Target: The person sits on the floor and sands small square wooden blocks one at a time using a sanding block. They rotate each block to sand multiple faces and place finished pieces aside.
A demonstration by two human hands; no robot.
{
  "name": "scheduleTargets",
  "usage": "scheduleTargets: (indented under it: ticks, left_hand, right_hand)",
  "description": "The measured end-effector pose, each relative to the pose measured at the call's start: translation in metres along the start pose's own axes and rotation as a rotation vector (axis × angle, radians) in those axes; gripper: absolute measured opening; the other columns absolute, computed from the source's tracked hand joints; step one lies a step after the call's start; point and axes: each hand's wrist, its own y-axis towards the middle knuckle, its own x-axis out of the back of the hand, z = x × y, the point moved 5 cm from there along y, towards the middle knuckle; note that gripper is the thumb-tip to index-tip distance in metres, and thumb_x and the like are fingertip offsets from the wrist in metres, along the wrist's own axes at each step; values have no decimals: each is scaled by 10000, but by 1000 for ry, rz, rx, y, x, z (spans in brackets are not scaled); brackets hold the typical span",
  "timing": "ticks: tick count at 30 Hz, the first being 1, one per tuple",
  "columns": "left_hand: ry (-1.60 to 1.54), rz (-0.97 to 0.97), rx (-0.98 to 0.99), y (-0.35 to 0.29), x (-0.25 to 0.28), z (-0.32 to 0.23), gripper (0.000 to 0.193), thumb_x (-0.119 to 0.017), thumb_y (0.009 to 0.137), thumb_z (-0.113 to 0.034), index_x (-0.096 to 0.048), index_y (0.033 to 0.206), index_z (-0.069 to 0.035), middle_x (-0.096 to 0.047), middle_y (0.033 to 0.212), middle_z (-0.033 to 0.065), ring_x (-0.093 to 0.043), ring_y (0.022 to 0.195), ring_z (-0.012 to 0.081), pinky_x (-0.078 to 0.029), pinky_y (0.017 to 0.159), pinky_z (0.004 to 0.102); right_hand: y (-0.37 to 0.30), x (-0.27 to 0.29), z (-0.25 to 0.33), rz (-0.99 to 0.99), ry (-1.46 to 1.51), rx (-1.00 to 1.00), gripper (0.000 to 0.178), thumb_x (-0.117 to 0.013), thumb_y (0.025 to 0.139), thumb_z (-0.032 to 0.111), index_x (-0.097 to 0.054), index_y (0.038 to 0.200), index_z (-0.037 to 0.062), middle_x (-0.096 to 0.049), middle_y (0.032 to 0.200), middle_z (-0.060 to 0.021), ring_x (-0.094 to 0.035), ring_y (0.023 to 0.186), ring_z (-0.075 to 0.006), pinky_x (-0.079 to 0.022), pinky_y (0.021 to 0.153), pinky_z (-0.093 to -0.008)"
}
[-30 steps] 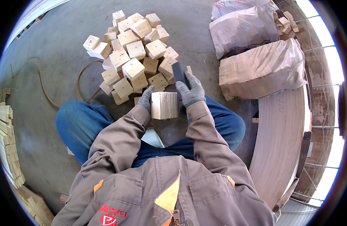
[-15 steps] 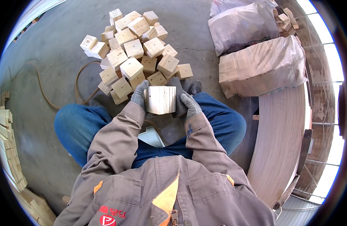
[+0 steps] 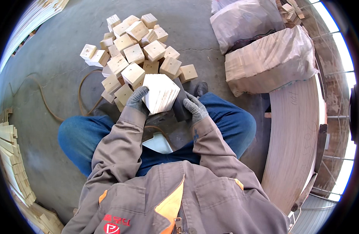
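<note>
My left hand point(image 3: 138, 99), in a grey knit glove, grips a pale wooden block point(image 3: 160, 93) at its left side. The block is tilted, with a bare top face and a layered side showing. Against its right side lies a dark grey flat piece point(image 3: 182, 104), whose kind I cannot make out. My right hand point(image 3: 195, 107), gloved too, has its fingers closed on that dark piece. Just beyond my hands lies a heap of similar wooden blocks point(image 3: 134, 54), many with a small dark hole in one face.
Two plastic-wrapped bundles point(image 3: 269, 62) sit at the right, above a long stack of boards point(image 3: 292, 144). Wood strips point(image 3: 11, 156) line the left edge. A brown hose point(image 3: 81, 93) curls over the concrete floor. A pale plastic object point(image 3: 158, 142) lies between my legs.
The block has turned and tipped in my left hand, so its top face now shows more. The dark piece has tilted along its right side. My view has shifted slightly.
</note>
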Motion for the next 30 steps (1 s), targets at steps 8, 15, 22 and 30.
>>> scheduleTargets:
  ticks: [8,15,22,30]
  left_hand:
    - [-264,5,7,12,2,18,568,-670,967,-278,-509,1450,-25,-594,1423,162,-568,1306,339,-435,1147,495]
    - [-504,181,133,-5,-27,15,515,-597,993,-323,-538,1431,-58,-601,1406,167,-571,1290,353,-427,1144,528]
    - [-385,-62,135,-2,-5,11,592,-667,935,-354,-542,1434,-60,-596,1415,183,-570,1287,400,-429,1107,619]
    - [-416,1,126,-11,-29,7,652,-670,922,-488,-543,1445,-120,-590,1427,170,-561,1289,418,-429,1064,677]
  right_hand:
    - [3,-8,-17,-41,-45,2,557,-700,974,122,-492,1474,-8,-643,1312,-116,-651,1130,-193,-555,967,-319]
    - [-1,-23,-7,-53,-130,59,558,-705,972,131,-492,1467,-13,-634,1324,-124,-654,1130,-207,-565,968,-330]
    - [-8,-33,-5,-94,-162,30,569,-694,974,128,-476,1476,-29,-625,1340,-138,-650,1138,-209,-560,973,-325]
    - [-4,-23,-4,-121,-211,75,527,-672,981,89,-492,1460,-36,-641,1313,-137,-664,1095,-204,-567,951,-322]
